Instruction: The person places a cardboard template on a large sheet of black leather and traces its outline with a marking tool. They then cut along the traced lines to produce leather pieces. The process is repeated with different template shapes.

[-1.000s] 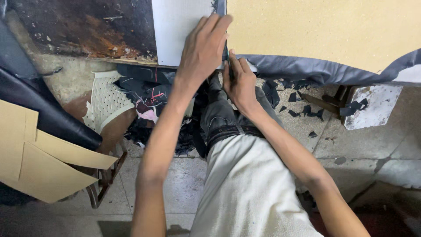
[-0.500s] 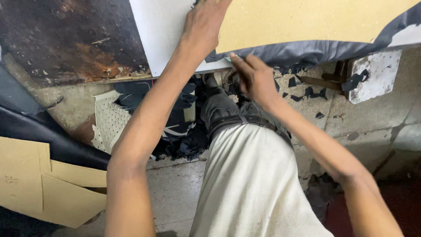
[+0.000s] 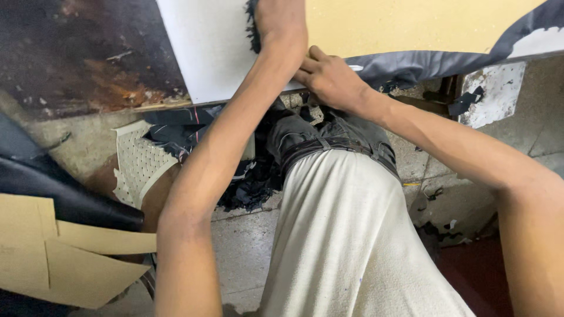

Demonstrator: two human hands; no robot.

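A large yellow board [image 3: 411,23] lies on the table at the top, with dark grey material [image 3: 423,67] wrapped along its near edge. A white sheet [image 3: 205,53] lies beside it on the left. My left hand [image 3: 279,17] reaches up over the seam between the white sheet and the yellow board; its fingers run out of the top of the view. My right hand [image 3: 329,79] is closed at the near edge of the board, fingers pinched on the dark grey material. Whether it also holds a tool is hidden.
The dark, rust-stained tabletop [image 3: 82,64] fills the upper left. On the tiled floor lie black offcuts [image 3: 252,188], a white perforated piece [image 3: 138,167], tan cardboard shapes [image 3: 64,258] and a black padded roll [image 3: 64,196]. A chipped white table leg [image 3: 490,94] stands at right.
My view has tilted down and closer to the table edge. My left hand has slid farther up over the board, and my right hand has stayed at the wrapped edge.
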